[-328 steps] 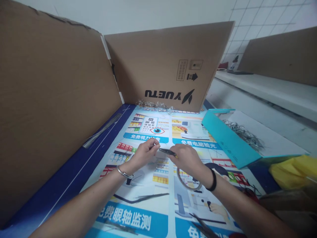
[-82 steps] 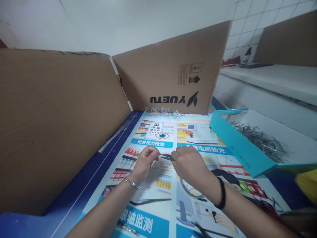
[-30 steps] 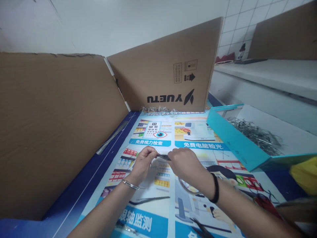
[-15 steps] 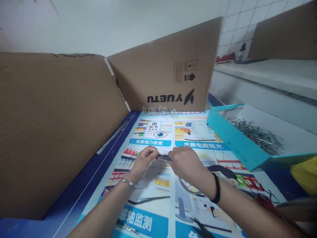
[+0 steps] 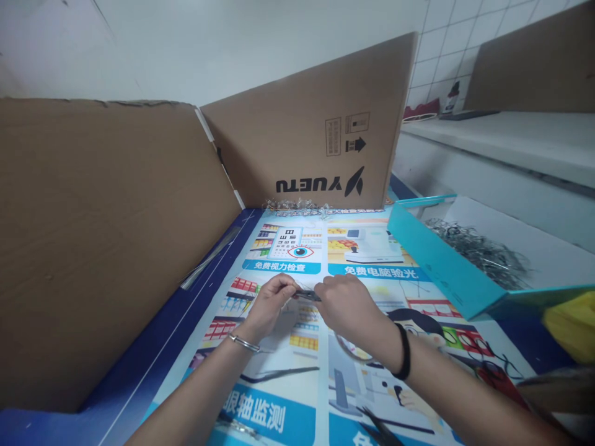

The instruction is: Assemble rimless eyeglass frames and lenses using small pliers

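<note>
Over the middle of the printed sheet (image 5: pixel 297 396), my two hands are close together. My right hand (image 5: pixel 346 303) is wrapped round a pair of pliers (image 5: pixel 307 295); their dark jaws point left and the handles are hidden in the palm. My left hand (image 5: pixel 275 300) is closed in a pinch at the tips of the jaws. Between thumb and forefinger it holds a thin wire (image 5: pixel 302 286), of which only a fine end shows. Below the hands, a dark curved strip (image 5: pixel 283 375) lies on the sheet.
A turquoise box (image 5: pixel 446 266) with tangled metal wires (image 5: pixel 478 251) stands at right. Cardboard panels (image 5: pixel 307 136) rise behind and at left. Small clear pieces (image 5: pixel 297 204) line the back panel. Thin strips (image 5: pixel 211 260) lie at left; a dark pointed tool (image 5: pixel 379 427) lies at the front.
Almost nothing differs. Both hands keep the same hold, and the pliers have turned very slightly between them.
</note>
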### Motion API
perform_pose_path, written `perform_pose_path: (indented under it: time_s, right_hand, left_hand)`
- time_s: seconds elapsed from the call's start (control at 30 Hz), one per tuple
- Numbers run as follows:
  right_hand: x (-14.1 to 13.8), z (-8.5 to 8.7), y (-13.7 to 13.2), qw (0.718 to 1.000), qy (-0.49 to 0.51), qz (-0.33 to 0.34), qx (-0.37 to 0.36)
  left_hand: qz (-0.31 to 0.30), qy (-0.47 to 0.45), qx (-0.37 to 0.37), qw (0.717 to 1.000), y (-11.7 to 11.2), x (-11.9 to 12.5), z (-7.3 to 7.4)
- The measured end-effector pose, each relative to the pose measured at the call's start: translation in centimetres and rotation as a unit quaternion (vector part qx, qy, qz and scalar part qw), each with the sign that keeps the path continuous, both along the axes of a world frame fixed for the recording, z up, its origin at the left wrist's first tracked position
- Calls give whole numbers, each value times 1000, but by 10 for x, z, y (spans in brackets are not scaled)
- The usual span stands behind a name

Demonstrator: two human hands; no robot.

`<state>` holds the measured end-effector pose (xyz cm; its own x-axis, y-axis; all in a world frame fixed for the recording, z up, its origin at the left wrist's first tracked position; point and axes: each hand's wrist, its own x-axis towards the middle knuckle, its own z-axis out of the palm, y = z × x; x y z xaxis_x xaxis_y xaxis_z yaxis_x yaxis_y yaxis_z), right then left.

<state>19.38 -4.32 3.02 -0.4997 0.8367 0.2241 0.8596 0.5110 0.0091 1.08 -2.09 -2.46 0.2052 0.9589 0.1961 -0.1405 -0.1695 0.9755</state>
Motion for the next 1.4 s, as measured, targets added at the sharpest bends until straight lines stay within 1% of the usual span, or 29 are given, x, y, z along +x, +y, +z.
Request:
perform_pose_path:
  time_s: [0.2, 0.3, 0.4, 0.7, 0.83, 0.93, 1.1, 1.23, 1.4]
  right_hand:
    - [-2, 1, -2, 1000, -5, -6, -13]
    - [-3, 2, -2, 999, -10, -10, -30]
    - [-3, 2, -2, 999, -9, -9, -32]
    - [-4, 1, -2, 999, -6, -5, -35]
    - [-4, 1, -2, 999, -6, -7, -35]
    - [-3, 2, -2, 999, -10, -11, -28]
    - [-1, 4, -1, 1000, -16, -10, -23]
    - [0, 2, 0, 1000, -12, -10, -8]
    - [0, 1, 0, 1000, -10, -13, 0]
  left_hand:
    - [19, -7, -12, 1000, -1, 1, 0]
    - [18, -9, -9, 1000, -1, 2, 1]
    - [12, -2, 6, 1000, -2, 1, 2]
    - [21, 55, 55, 997, -4, 0, 4]
    - [26, 69, 65, 995, -3, 0, 5]
    - [33, 71, 61, 995, -3, 1, 5]
    - [37, 62, 35, 997, -3, 2, 6]
    - [47, 49, 25, 997, -2, 1, 5]
    - [44, 27, 22, 998, -1, 1, 3]
